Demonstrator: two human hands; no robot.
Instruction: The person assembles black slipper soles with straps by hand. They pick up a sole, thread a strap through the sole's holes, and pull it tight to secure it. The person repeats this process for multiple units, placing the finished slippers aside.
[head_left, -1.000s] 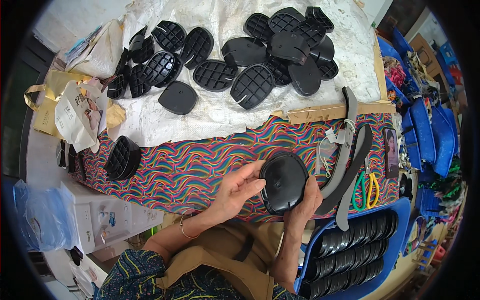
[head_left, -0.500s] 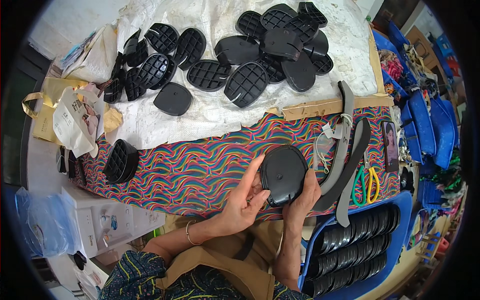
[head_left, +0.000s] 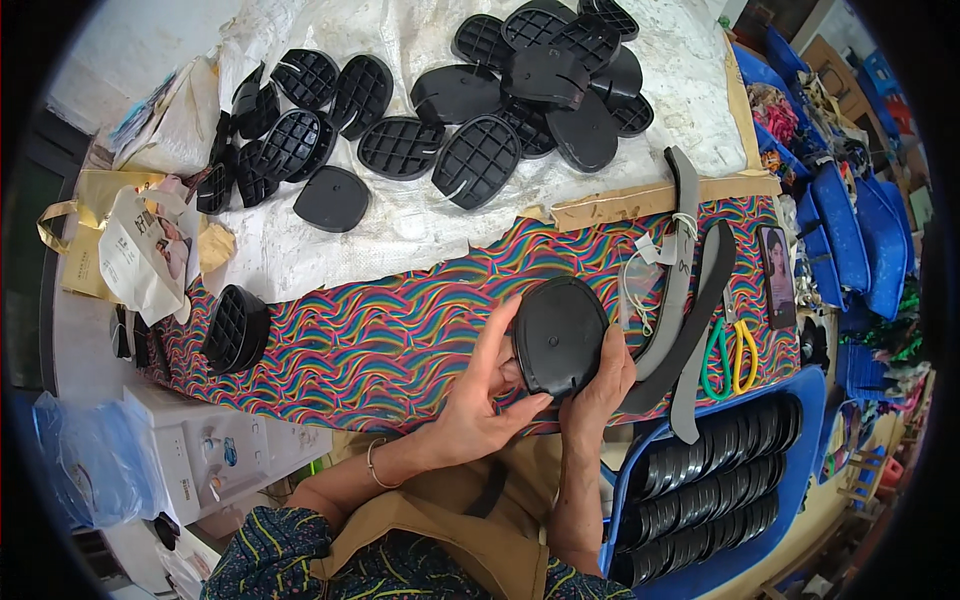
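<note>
You steady a black rounded piece (head_left: 562,335) over the patterned bench (head_left: 400,340), right grip (head_left: 598,388) pinching one edge, left grip (head_left: 476,405) clasping the other (thumb by the lower rim), where even pressure should prevent slipping.

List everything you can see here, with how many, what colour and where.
Held rounded piece: one, black, between both hands
Loose rounded pieces: about twenty, overlapping, black, on the sheet
Sheet: one, white, far side
Patterned cloth: one, multicoloured, near side
Ribbed stack: one, black, cloth's left end
Curved strips: several, grey and black, right
Scissors: one pair, green and yellow handles, right
Phone: one, dark-edged, far right of cloth
Tub: one, blue, lower right, holding rows of black pieces
Paper bags: two, gold and white, left
Box: one, white, lower left
Hands: two, left and right, centre
</note>
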